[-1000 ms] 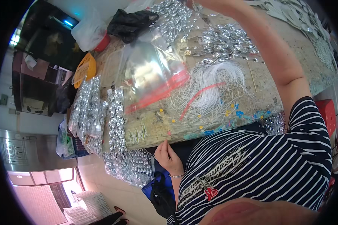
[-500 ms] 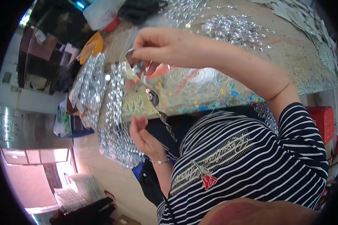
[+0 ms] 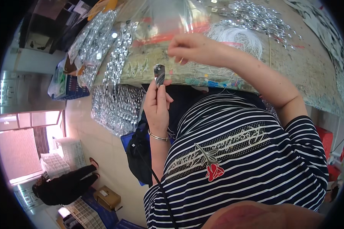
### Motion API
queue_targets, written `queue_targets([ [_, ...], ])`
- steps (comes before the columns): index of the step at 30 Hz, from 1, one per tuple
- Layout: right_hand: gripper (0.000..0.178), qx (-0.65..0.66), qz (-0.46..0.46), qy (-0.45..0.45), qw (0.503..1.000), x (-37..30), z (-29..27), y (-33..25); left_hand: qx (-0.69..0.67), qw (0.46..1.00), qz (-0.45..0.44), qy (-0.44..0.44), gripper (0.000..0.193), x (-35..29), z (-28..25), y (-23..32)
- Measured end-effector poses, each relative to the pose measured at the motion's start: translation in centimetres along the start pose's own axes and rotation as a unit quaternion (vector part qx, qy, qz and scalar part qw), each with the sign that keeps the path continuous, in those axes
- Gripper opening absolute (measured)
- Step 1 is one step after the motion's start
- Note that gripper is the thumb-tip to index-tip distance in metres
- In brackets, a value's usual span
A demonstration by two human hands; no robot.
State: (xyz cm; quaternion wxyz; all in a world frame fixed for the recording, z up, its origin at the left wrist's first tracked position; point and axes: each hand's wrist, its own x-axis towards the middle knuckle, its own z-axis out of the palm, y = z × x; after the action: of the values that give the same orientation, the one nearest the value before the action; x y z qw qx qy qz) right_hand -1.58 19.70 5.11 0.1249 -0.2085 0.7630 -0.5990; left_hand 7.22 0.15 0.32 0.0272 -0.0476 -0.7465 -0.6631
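Observation:
My left hand is raised at the table's near edge. Its thumb and fingers pinch a shiny silver twisted metal strip. The strip's flat, rounded top stands up above the fingertips with a small hole near its end; the lower part is hidden by the hand. Above and to the right hovers my right hand, apart from the strip. Its fingers are curled together, and anything between the fingertips is too small to make out. Under the right forearm lies a bundle of white string on the worktable.
Silver twisted strips hang over the table's left edge, beside bagged ones. More silver pieces lie at the back. A clear bag with a red band is ahead. A blue crate stands left; a person in black is behind.
The twisted strip has passed from my right hand to my left, which has closed on it and risen. My right hand has moved right. The view has shifted, and a person in black shows more fully.

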Motion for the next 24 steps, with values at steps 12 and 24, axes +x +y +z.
queue_targets([
  [12, 0.020, -0.291, -0.182, 0.021, 0.939, 6.5, -0.1, 12.0, -0.086, 0.982, -0.165, 0.026, 0.054, -0.9, 1.4, -2.8],
  [24, 0.021, -0.312, -0.177, 0.041, 0.933, 8.7, 0.5, 12.7, 0.014, 0.977, -0.205, 0.055, 0.050, -2.5, 4.5, -0.8],
])
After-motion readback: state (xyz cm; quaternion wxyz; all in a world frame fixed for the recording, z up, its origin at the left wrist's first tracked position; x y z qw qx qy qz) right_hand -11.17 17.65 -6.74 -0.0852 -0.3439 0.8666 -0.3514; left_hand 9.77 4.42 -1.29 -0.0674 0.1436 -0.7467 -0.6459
